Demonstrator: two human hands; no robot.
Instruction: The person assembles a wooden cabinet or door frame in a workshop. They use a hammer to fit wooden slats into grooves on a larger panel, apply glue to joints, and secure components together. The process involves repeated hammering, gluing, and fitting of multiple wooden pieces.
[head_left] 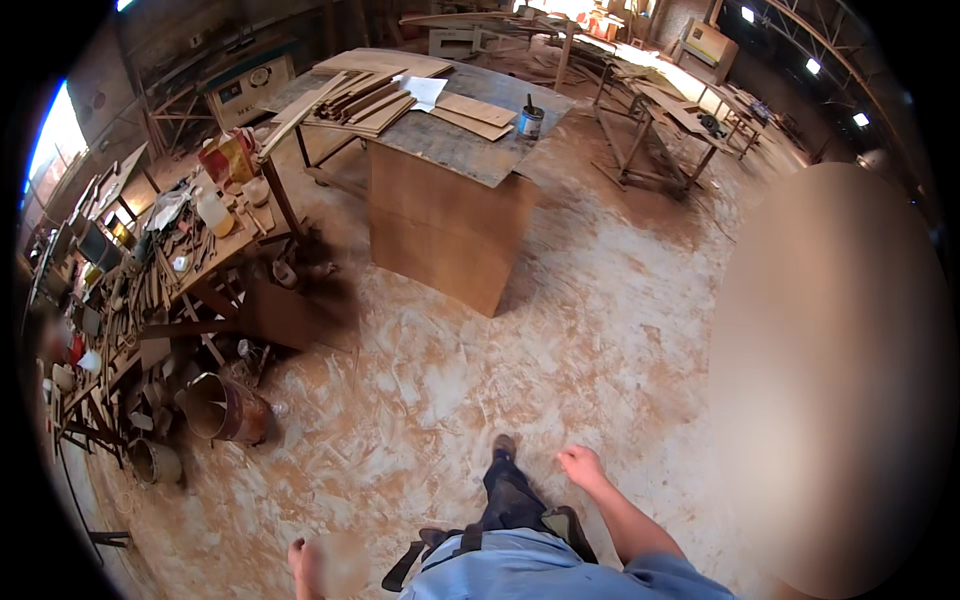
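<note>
My right hand (pixel 580 466) hangs in front of my right hip, over the dusty floor. Its fingers are curled in loosely and I see nothing in them. Low at the left, my left hand (pixel 299 556) hangs out from my body. A blurred patch covers part of it, so its fingers cannot be made out well. Neither hand touches anything that I can see. Ahead stands a work table (pixel 480 165) with a wooden panel (pixel 440 235) down its near side. On its top lie stacked wood strips (pixel 365 105), thin boards (pixel 470 115), a white sheet (pixel 424 93) and a blue can (pixel 530 123) with a brush handle sticking out.
A cluttered bench (pixel 215 245) with tools, bottles and containers runs along the left. A large bucket (pixel 228 410) and a smaller bucket (pixel 155 461) stand on the floor beside it. Farther right is another work table (pixel 665 112). A large blurred area covers the right side.
</note>
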